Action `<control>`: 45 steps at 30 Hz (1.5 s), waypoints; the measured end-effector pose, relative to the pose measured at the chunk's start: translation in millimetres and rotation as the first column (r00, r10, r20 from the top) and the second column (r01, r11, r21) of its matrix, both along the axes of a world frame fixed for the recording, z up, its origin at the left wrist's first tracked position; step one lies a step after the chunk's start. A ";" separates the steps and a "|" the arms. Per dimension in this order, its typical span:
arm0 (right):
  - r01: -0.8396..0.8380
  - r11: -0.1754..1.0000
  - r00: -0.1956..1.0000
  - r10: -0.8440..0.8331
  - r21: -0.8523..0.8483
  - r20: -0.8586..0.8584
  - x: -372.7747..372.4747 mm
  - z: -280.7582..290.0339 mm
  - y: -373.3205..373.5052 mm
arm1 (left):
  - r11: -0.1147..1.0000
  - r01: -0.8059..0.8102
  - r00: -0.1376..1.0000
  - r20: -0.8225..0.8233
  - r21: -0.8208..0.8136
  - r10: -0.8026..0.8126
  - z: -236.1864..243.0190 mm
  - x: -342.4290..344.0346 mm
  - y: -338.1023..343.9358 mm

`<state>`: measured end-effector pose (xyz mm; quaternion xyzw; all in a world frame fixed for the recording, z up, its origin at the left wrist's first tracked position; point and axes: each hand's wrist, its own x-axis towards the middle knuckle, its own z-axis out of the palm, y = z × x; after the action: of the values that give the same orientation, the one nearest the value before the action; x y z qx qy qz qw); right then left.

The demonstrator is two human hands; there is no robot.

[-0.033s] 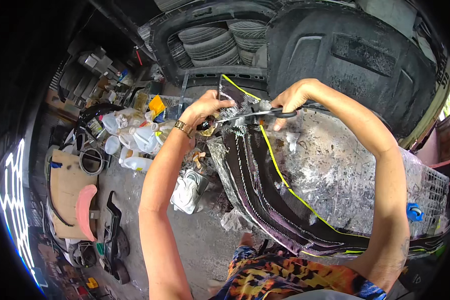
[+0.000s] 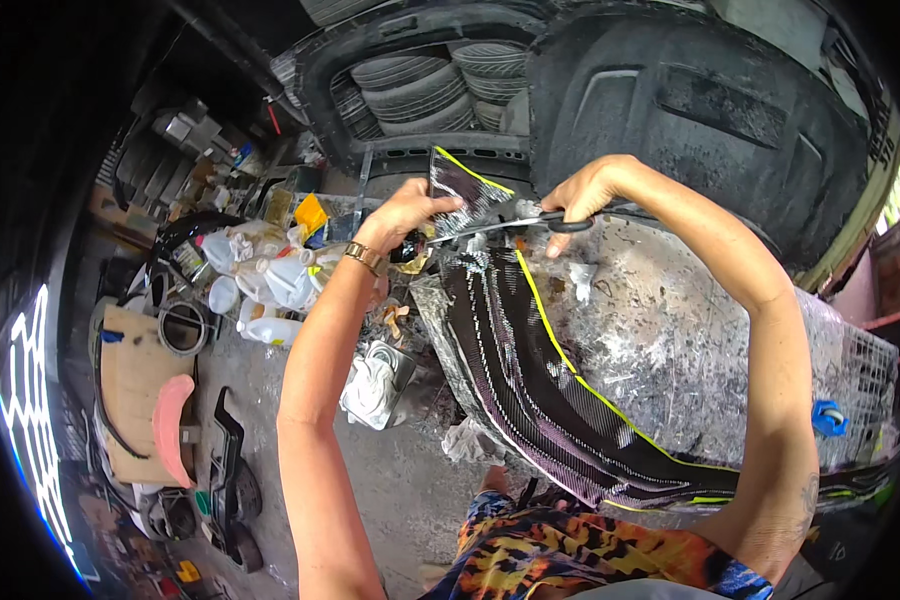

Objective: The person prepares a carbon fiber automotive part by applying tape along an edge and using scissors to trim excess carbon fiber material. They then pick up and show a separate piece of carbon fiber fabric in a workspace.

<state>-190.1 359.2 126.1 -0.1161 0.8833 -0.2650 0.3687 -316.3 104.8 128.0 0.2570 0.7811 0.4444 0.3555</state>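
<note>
My left hand (image 2: 402, 216) pinches the upper end piece of a dark woven fabric (image 2: 462, 196), with the thumb on top. This piece has a bright yellow edge and lifts away from the long curved strip (image 2: 530, 350) of the same dark weave below it. A pair of scissors (image 2: 478, 231) with black handles is in my right hand (image 2: 578, 204). Their blades reach leftward across the gap between the end piece and the strip, toward my left fingers. Whether the two pieces are still joined there, I cannot tell. Yellow edging also runs along the strip's right side.
The strip curves over a worn, stained worktable (image 2: 660, 330). A blue tape roll (image 2: 829, 418) lies on its right. Large black panels (image 2: 710, 130) and stacked tyres (image 2: 415, 90) stand behind. Plastic jugs (image 2: 290, 280) and a container with white cloth (image 2: 375, 385) are at left.
The end piece and my left hand have shifted slightly to the left. The scissors' blades have tilted a little, and my right hand has hardly moved.
</note>
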 end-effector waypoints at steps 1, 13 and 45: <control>0.005 0.998 1.000 -0.005 0.058 0.004 2.8 1.5 7.9 | 0.999 -0.030 0.997 -0.065 0.011 0.031 1.4 -5.1 2.2; 0.805 0.571 0.551 -0.820 -0.163 -0.153 251.5 -170.6 88.1 | 0.829 0.494 0.452 -0.738 -0.261 -0.502 27.8 164.5 91.4; 0.758 0.357 0.155 -0.911 -0.546 -0.382 333.4 -126.9 -50.8 | 0.100 0.462 0.724 0.311 -0.881 -0.615 -2.8 23.1 88.4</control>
<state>143.3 308.4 -0.8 0.2719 0.8227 -0.4649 -0.1819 -293.1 193.1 125.3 0.3047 0.7573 -0.2588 0.5164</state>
